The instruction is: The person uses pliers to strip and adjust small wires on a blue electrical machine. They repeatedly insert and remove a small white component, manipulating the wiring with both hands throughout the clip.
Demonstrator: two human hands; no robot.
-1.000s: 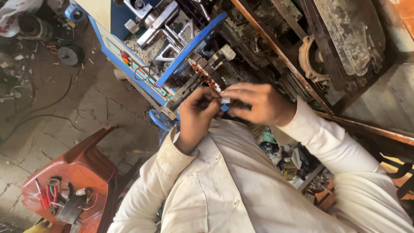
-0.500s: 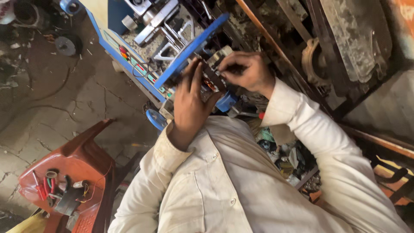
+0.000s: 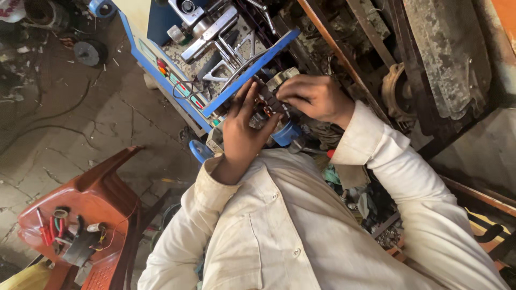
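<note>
Two hands meet on a small motor part [image 3: 267, 110] with copper windings. Left hand [image 3: 244, 131] cups it with fingers spread; right hand [image 3: 314, 96], at three o'clock from it, pinches its top.

The floor [image 3: 80, 134] is cracked grey concrete, dusty and littered with scraps, with a dark cable [image 3: 48, 115] snaking across it. At the lower left stands a red plastic chair [image 3: 102, 198] — its seat carries red-handled screwdrivers [image 3: 45, 228] and a dark bundle of wires [image 3: 80, 244]. Near the upper left corner lie a round black disc [image 3: 86, 52] and a worn metal part [image 3: 40, 13]. Along the right side run rusty brown metal frames [image 3: 376, 48] and a grimy grey panel [image 3: 446, 59] — all lit by flat daylight.
</note>
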